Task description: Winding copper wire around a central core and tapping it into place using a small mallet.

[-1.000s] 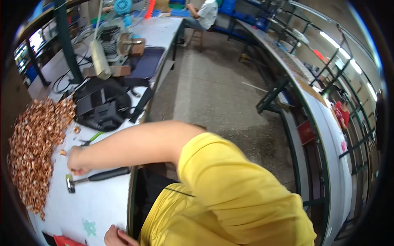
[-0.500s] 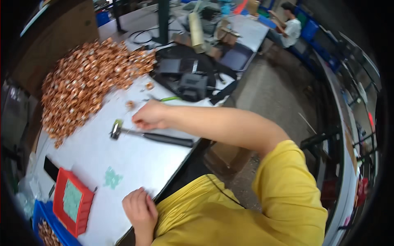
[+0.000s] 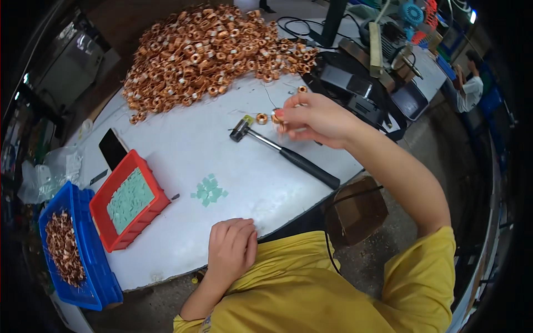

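- Copper-coloured, ring-shaped wire coil (image 3: 277, 118): 1 is pinched between the thumb and fingers of the right hand (image 3: 319, 119), over the white-topped table (image 3: 172, 244) and near the hammer's head.
- Left hand (image 3: 230, 244): 1, well apart from the right, resting palm down at the table's near edge, fingers bent and lying together; I cannot tell whether anything is under it.
- Loose copper rings (image 3: 261, 118): 2 that I can count, 1 just left of the pinched coil, 1 beyond the right hand.
- Large heap of copper-coloured coils (image 3: 205, 55): 1, at the table's far side, its pieces too many to count.
- Hammer with a black grip, shiny metal shaft and black-and-yellow head (image 3: 309, 167): 1, lying flat, head toward the left.
- Small cluster of flat, pale green squares (image 3: 209, 190): 1, overlapping, so the pieces cannot be counted exactly.
- Red rectangular plastic tray (image 3: 140, 226): 1, holding many more green squares.
- Blue plastic bin (image 3: 97, 261): at least 1, beside the tray, with copper-coloured pieces inside.
- Black-screened phone (image 3: 112, 149): 1, behind the tray.
- Seated person in a white top (image 3: 472, 93): 1, far right.
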The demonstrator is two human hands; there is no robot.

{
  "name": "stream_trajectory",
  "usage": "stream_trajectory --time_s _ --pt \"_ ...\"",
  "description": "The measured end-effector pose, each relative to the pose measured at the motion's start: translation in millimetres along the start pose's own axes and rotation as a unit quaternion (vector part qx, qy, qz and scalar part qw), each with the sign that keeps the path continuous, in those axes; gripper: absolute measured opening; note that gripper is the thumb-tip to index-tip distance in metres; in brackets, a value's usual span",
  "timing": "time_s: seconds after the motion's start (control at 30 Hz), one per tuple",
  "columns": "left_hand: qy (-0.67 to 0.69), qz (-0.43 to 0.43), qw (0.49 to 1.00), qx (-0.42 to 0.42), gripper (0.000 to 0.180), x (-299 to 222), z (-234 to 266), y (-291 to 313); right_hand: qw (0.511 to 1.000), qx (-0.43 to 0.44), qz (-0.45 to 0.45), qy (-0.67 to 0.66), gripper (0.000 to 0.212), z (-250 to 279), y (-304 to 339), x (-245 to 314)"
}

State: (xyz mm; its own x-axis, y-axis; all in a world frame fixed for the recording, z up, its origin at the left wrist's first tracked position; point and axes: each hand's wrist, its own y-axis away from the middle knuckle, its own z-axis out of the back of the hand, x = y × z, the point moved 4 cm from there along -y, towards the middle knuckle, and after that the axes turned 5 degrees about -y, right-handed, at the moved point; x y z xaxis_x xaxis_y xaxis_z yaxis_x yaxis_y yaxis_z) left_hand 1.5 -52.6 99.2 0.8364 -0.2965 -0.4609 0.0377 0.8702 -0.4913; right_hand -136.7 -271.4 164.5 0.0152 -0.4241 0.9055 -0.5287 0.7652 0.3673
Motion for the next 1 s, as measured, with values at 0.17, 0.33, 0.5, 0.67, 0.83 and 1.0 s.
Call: stream_trajectory --time_s 0.17,0.33,0.5,0.67,0.83,1.0 --pt "0.48 0.279 0.832 -0.019 0.02 20 4 0 0.988 0.151 -0.035 0.012 0.019 -38 49 -29" --pt "0.705 0.316 0.635 0.013 0.025 15 10 -20 0.985 0.174 -0.012 0.021 0.023 -65 69 -49" --pt "0.73 0.3 0.611 0.058 0.028 5 8 -19 0.986 0.165 -0.01 0.029 0.028 -75 80 -61" --pt "0.745 0.31 0.585 0.082 0.031 16 4 -4 0.979 0.139 0.067 0.131 0.035 -74 79 -63" --pt "0.805 0.343 0.474 0.102 0.032 15 -1 6 0.882 0.098 0.298 0.351 0.037 -81 79 -44" --pt "0.782 0.338 0.498 0.164 0.034 6 3 6 0.852 0.192 0.331 0.357 0.033 -92 71 -40"
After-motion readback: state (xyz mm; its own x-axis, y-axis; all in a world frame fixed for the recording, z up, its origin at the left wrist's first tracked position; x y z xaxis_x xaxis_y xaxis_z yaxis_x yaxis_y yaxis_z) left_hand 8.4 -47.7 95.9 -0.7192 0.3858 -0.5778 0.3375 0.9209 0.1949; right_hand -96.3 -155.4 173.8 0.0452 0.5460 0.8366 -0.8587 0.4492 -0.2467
